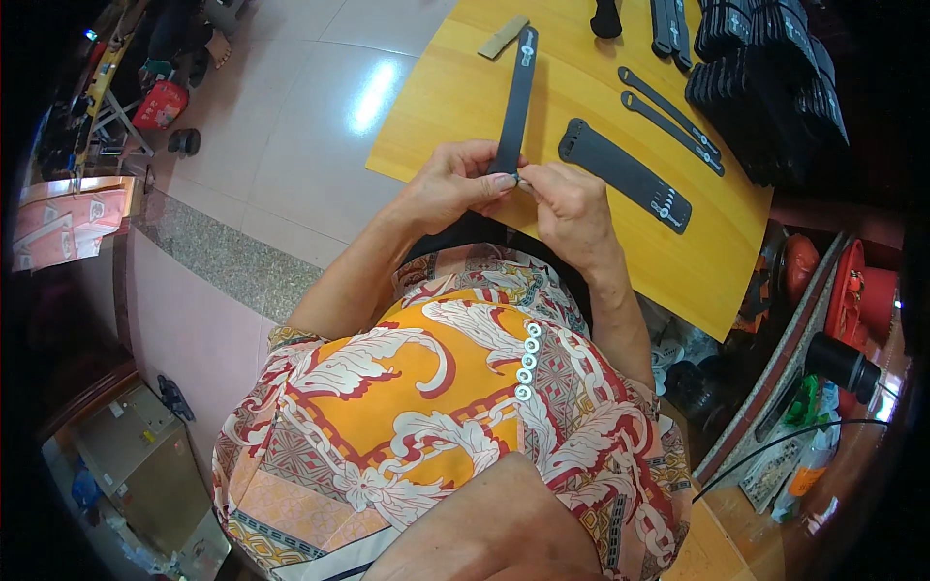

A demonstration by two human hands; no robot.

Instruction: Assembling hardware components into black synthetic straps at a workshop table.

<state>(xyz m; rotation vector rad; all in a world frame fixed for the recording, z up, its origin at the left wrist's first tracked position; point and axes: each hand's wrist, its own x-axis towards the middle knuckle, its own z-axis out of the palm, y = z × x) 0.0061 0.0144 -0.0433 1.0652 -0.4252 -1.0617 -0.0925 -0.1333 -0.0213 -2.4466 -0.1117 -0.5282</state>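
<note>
Being pinched at its near end by the left hand [463,181] and right hand [573,208], the black strap [518,97] may be dropped if both grips are loosened.

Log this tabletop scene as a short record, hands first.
Left hand: pinching the near end of a long black strap
Right hand: fingertips at that same end; grip detail too small to tell
Surface: yellow tabletop
Lying loose: wide black strap, two narrow black straps, short tan strip
Far right: stacked black pieces
</note>
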